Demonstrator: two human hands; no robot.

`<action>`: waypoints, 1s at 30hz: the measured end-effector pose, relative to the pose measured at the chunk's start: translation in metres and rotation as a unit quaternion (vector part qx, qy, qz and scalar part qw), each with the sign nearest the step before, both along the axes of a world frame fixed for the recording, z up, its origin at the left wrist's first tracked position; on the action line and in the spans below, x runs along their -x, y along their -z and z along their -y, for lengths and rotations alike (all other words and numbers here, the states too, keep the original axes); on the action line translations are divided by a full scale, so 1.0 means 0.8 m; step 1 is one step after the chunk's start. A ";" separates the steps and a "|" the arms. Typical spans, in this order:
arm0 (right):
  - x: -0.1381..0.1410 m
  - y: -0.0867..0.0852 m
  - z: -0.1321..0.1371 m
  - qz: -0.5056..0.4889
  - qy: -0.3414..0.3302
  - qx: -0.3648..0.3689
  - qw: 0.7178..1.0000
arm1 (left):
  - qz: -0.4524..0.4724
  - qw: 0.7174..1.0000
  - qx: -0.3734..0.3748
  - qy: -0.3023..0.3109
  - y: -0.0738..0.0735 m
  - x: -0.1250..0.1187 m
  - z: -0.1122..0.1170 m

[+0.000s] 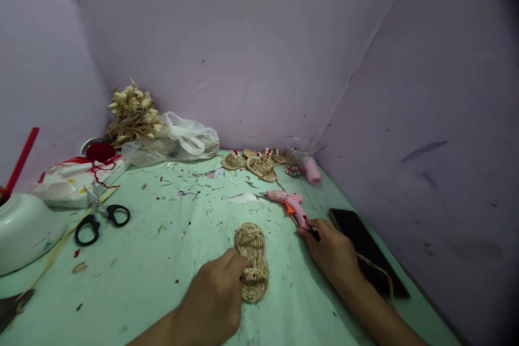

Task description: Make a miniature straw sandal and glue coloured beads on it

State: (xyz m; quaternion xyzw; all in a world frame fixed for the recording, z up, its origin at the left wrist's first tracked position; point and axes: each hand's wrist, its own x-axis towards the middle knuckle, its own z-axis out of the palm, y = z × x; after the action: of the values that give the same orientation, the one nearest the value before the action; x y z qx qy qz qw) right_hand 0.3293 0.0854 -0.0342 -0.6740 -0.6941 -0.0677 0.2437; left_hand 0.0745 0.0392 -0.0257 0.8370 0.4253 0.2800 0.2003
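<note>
A small slipper of coiled straw-coloured rope (255,251) lies flat on the green tabletop, a few red beads on its near part. My left hand (214,294) is closed, with its thumb and fingertips pinching the slipper's left edge by the beads; the exact contact is partly hidden. To the right, my right hand (332,251) has its fingers round the handle end of a pink glue gun (290,200). The gun's nozzle points left, above a whitish patch (243,197) on the table.
Several similar rope pieces (261,166) sit at the back, beside pink thread (312,171) and beads (293,171). A dark flat device (365,248) lies under my right forearm. Black-handled scissors (97,219), a white container (28,232), a plastic bag (186,138) and dried husks (133,113) stand left.
</note>
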 end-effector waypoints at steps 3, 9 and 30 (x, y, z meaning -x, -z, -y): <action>-0.001 -0.005 -0.005 -0.007 0.021 -0.002 1.000 | 0.011 1.000 -0.017 0.006 0.000 0.001 -0.001; -0.002 -0.015 -0.026 -0.011 0.080 -0.004 0.997 | 0.026 0.999 -0.017 0.010 0.005 0.003 -0.005; 0.043 -0.081 -0.032 0.028 0.171 0.127 0.977 | 0.072 0.997 0.041 0.000 -0.005 0.002 -0.008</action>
State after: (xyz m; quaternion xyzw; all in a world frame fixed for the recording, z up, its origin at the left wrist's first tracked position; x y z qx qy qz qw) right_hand 0.2952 0.1113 0.0302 -0.8062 -0.5778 -0.0388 0.1215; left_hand 0.0730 0.0456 -0.0214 0.8057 0.4205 0.3220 0.2651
